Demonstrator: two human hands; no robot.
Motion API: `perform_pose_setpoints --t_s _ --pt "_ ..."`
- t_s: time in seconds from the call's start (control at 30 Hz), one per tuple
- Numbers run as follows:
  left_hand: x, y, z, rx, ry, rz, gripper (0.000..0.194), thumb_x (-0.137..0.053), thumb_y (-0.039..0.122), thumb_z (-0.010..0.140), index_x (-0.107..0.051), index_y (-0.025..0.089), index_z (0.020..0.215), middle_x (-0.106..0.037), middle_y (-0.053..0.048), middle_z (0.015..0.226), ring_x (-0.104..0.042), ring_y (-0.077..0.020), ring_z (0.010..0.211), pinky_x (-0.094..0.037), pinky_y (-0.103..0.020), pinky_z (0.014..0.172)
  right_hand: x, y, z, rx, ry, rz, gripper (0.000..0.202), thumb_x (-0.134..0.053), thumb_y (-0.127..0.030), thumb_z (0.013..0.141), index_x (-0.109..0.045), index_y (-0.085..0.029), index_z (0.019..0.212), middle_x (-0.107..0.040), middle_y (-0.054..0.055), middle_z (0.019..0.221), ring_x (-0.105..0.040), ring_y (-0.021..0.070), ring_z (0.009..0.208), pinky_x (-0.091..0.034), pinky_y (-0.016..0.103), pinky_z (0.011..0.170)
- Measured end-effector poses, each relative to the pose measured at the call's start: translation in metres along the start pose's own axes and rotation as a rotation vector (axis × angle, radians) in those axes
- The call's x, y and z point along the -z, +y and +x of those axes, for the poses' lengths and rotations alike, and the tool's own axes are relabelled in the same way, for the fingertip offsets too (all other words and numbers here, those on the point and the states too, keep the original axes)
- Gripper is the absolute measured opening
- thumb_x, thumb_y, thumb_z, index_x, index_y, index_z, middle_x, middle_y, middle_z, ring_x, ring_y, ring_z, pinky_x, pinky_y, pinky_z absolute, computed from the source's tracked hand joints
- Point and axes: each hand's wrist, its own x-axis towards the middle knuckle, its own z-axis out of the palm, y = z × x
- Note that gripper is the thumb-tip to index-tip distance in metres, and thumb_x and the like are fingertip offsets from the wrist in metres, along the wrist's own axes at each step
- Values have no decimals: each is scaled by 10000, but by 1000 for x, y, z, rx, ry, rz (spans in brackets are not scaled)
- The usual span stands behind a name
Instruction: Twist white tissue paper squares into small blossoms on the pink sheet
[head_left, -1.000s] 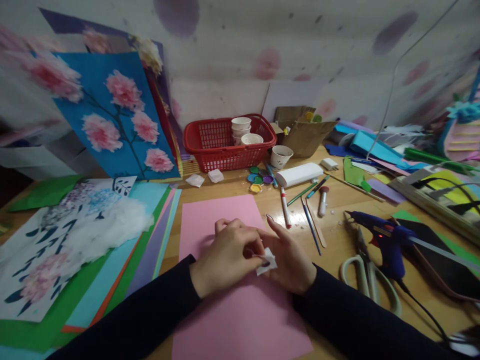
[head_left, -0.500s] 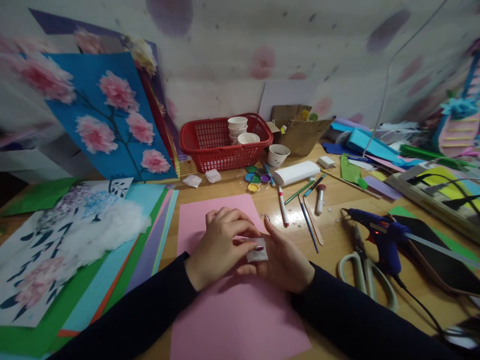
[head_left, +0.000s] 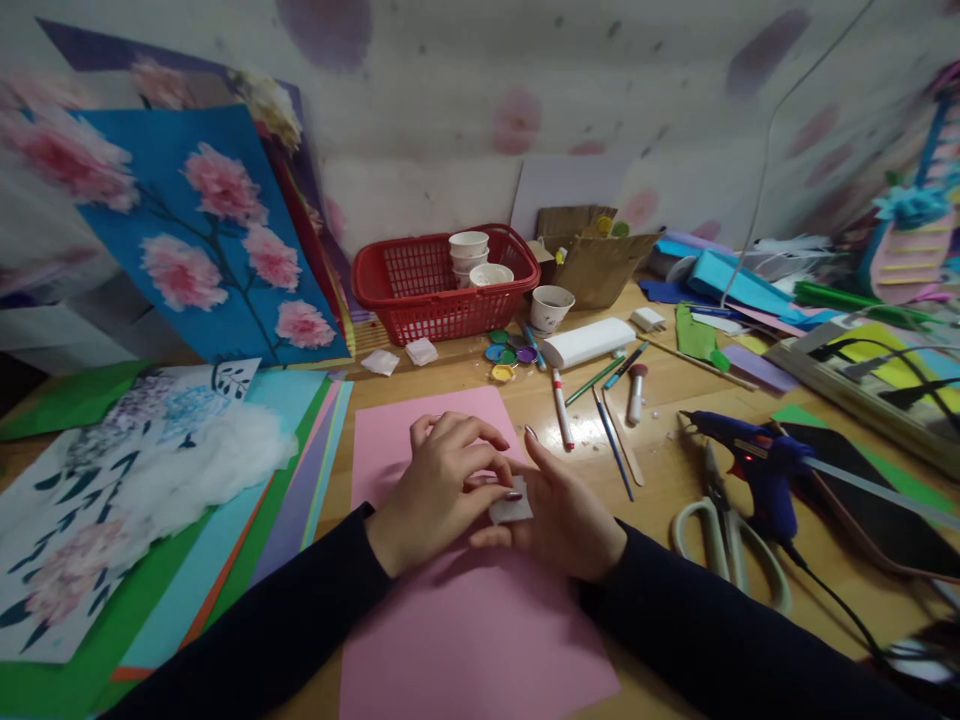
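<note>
A small white tissue square (head_left: 517, 508) lies on the upturned palm of my right hand (head_left: 574, 515). That hand is open, with its thumb raised and apart and its fingers partly hidden behind the other hand. My left hand (head_left: 446, 480) reaches over from the left, fingers bent, with thumb and fingertips closed at the tissue's left edge. Both hands are above a pink paper sheet (head_left: 480, 640). Two more folded white tissue squares, one tissue square (head_left: 380, 362) and another tissue square (head_left: 421, 351), rest beyond the sheet.
Scissors (head_left: 739, 550), a hot glue gun (head_left: 757, 460) with a lit red light, and a phone (head_left: 877, 500) are on the right. Brushes, a marker (head_left: 563, 410) and paint pots (head_left: 502, 373) lie ahead. Behind stands a red basket (head_left: 442, 310). Coloured paper (head_left: 292, 510) and cotton fluff (head_left: 232, 450) are left.
The view has shifted slightly, so everything appears a little further left. The hands and the tissue square keep almost the same pose.
</note>
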Motion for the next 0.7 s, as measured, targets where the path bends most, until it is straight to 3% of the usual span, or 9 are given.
perform_pose_setpoints --t_s 0.2,0.4,0.57,0.7 --pt "-1 0 0 23 30 17 79 -694 182 736 -662 230 790 -635 -12 1025 -513 -214 1020 -278 -390 905 0 0 0 6 -7 14 500 -321 -546 923 -567 -135 1065 -651 97 972 -634 164 784 -532 355 733" --pt "-2 0 1 9 22 18 86 -660 160 766 -652 223 708 -635 0 1025 -515 -206 1021 -273 -391 908 0 0 0 -3 -16 12 555 -266 -544 935 -575 -99 1050 -653 119 961 -626 156 731 -533 353 723" --pt "-3 -1 1 25 14 10 80 -668 176 759 -655 235 812 -630 -12 1047 -510 -211 1033 -283 -389 907 1 0 0 0 -16 1 532 -283 -547 930 -570 -132 1098 -653 108 997 -631 167 770 -524 377 749" --pt "-2 0 1 26 -4 6 91 -656 142 763 -641 224 728 -626 1 1060 -502 -206 1048 -272 -390 916 -1 1 -1 -12 6 -11 580 -252 -554 933 -580 -99 1082 -658 134 993 -632 171 782 -528 340 709"
